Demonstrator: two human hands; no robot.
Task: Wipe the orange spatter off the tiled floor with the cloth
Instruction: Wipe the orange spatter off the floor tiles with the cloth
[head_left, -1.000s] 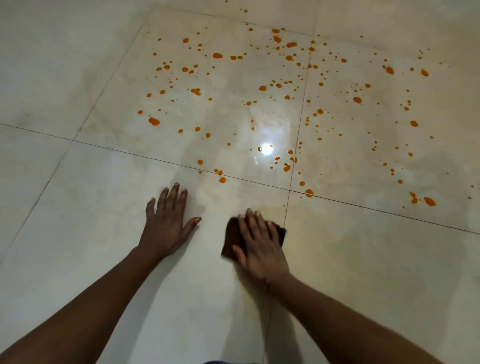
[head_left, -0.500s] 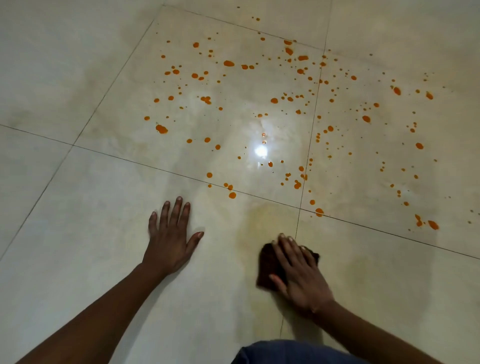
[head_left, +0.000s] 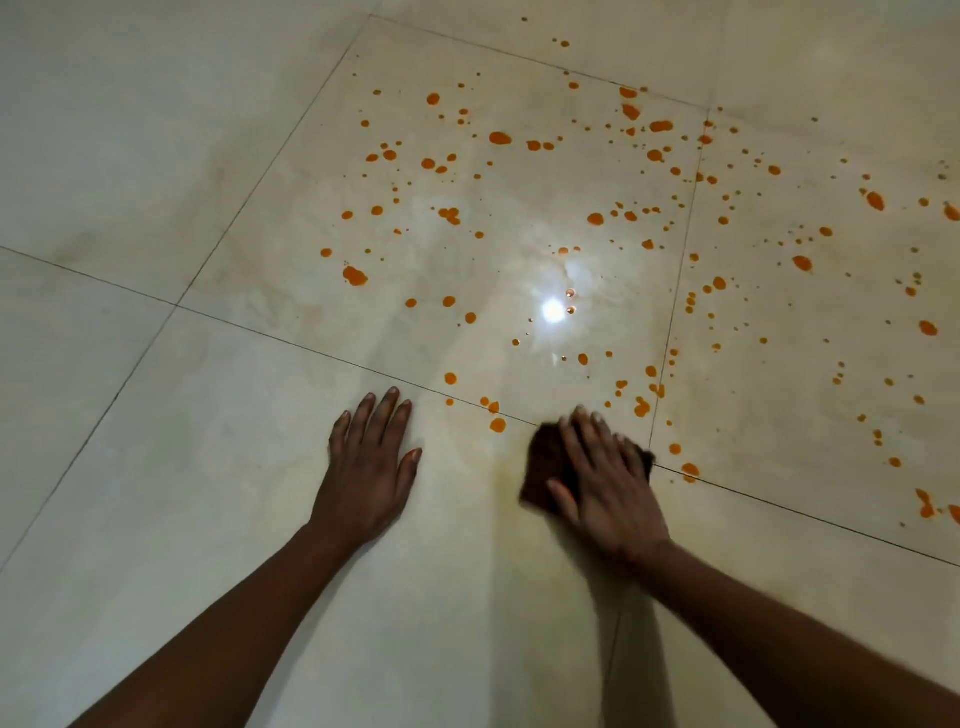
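Orange spatter (head_left: 500, 138) dots the glossy cream tiled floor (head_left: 156, 467) across the two far tiles, from the middle to the right edge. A dark brown cloth (head_left: 545, 462) lies flat on the floor at the grout line, just below the nearest drops (head_left: 497, 425). My right hand (head_left: 605, 483) presses on the cloth with straight fingers and covers most of it. My left hand (head_left: 371, 462) rests flat on the floor to the left of the cloth, fingers spread, holding nothing.
A faint yellowish smear (head_left: 511, 478) marks the tile around the cloth. A bright light reflection (head_left: 552, 310) glares on the middle tile. Dark grout lines (head_left: 260, 332) cross the floor. Nothing else stands on the tiles.
My right hand has slid the cloth forward and left, up to the grout line beside the nearest drops. My left hand has stayed flat on the floor.
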